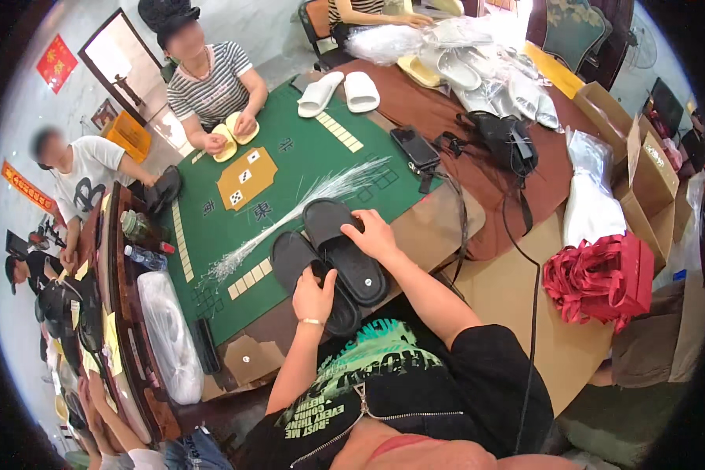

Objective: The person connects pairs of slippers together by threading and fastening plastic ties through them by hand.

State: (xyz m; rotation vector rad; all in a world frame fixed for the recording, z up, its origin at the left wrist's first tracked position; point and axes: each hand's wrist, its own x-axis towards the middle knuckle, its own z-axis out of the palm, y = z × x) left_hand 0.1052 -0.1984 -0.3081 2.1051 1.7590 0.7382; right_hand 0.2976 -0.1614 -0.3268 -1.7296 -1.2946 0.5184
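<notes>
A pair of black slide sandals lies side by side near the front edge of the green mat (290,168), toes pointing away from me. My left hand (315,298) grips the left slide (290,254), its thumb and fingers about the side. With my right hand (372,235) I hold the right slide (364,278) at its strap, thumb on top; some of the fingers are hidden. Just beyond the toes, a bundle of thin clear strands (298,213) stretches diagonally across the mat.
Across the table a person handles yellow slides (231,137); another holds a dark slide (164,186). White slides (360,92) stand at the far edge. To the right are a phone-like device (415,147), a black pouch (501,145), cables, red ribbons (595,278) and cardboard boxes (650,188).
</notes>
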